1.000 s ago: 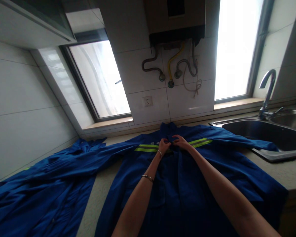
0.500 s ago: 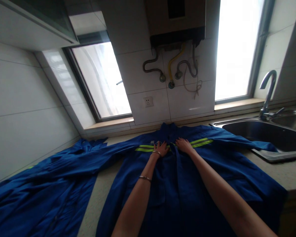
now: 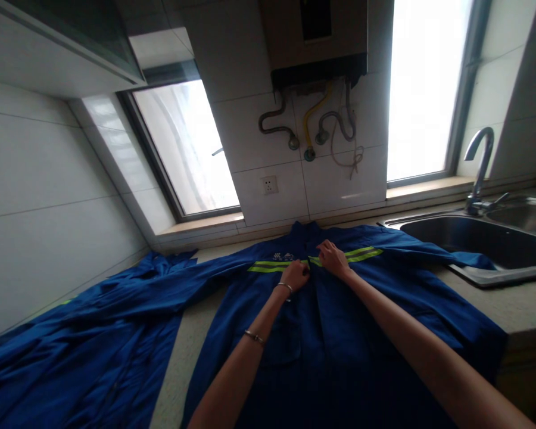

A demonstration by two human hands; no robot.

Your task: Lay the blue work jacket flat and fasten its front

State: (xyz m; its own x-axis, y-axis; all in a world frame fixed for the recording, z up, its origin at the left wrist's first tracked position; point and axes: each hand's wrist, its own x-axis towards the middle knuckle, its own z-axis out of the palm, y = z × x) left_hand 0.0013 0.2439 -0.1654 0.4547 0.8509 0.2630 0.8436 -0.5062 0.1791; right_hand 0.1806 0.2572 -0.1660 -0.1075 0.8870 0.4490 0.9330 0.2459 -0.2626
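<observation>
A blue work jacket (image 3: 259, 310) with yellow-green and grey chest stripes lies spread front up on the counter, its collar toward the wall. My left hand (image 3: 295, 274), with two bracelets along that arm, is closed at the front opening, by the left stripe's inner end; its fingertips pinch the jacket's edge. Across the opening, my right hand (image 3: 333, 258) is curled closed on the jacket, just above the right stripe. The exact fold under its fingers is hidden. White printing shows on the chest above my left hand.
More blue clothing (image 3: 84, 345) lies crumpled on the counter (image 3: 175, 357) at left. A steel sink (image 3: 486, 279) with a tap (image 3: 480, 170) is at right, the jacket's sleeve end lying over its rim. A water heater (image 3: 317, 36) with hoses hangs on the wall.
Both hands lay flat with fingers spread on the chest; now their fingers are curled in at the front opening. The right hand has lifted slightly, and the front edges lie closer together.
</observation>
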